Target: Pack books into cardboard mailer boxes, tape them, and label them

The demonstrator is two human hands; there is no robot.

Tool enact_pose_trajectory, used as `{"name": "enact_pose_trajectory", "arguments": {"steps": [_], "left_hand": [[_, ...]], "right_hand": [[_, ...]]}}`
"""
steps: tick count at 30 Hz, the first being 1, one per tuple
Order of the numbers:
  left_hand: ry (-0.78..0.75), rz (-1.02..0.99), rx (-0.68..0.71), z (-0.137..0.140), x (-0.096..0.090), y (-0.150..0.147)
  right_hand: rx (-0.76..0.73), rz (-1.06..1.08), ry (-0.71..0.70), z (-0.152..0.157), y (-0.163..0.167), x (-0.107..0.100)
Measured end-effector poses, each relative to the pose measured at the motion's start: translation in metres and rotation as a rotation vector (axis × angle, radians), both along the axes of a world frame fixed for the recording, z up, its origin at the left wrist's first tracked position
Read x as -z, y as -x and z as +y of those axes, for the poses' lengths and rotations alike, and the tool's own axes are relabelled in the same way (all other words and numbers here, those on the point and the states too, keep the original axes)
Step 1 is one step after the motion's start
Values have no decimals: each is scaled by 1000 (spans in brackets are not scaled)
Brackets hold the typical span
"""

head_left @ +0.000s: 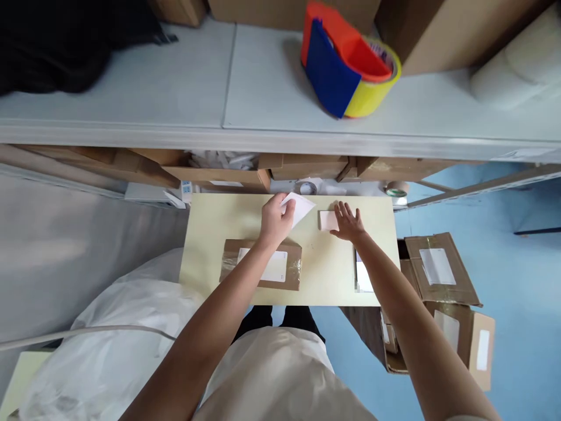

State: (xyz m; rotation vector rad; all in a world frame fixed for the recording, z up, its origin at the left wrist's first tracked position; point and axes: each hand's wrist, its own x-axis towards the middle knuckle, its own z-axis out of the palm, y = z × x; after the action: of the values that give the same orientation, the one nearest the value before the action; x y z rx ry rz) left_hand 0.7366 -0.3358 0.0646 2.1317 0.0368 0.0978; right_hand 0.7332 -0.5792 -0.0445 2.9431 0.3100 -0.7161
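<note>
My left hand is closed on a white paper sheet, thumb on top, above the far half of the pale yellow table. To its right, my right hand has its fingers spread, at the right end of a small white stack of paper or cards. Whether it presses on that stack, I cannot tell. Nearer to me lies a taped brown cardboard box with a white label, partly hidden by my left forearm. A flat device or sheet with a white face shows beside my right forearm.
Above the table runs a grey shelf with a tape dispenser on it. Behind the table stand cardboard boxes and tape rolls. Opened cartons are on the floor at right, a white plastic bag at left.
</note>
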Motion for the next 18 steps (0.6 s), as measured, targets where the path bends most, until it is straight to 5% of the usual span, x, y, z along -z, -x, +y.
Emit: {"name": "enact_pose_trajectory", "arguments": {"steps": [3, 5, 9, 13, 18], "left_hand": [[263, 89, -72, 28, -16, 23], [464, 165, -119, 42, -25, 42], [898, 315, -162, 55, -44, 83], [1132, 357, -235, 55, -60, 118], [1066, 312, -248, 63, -59, 149]], "right_hand": [[154, -24, -117, 3, 2, -16], [286, -123, -316, 11, 12, -34], [460, -322, -933, 49, 63, -90], [426, 8, -1534, 105, 131, -136], [580, -113, -1523, 132, 160, -149]]}}
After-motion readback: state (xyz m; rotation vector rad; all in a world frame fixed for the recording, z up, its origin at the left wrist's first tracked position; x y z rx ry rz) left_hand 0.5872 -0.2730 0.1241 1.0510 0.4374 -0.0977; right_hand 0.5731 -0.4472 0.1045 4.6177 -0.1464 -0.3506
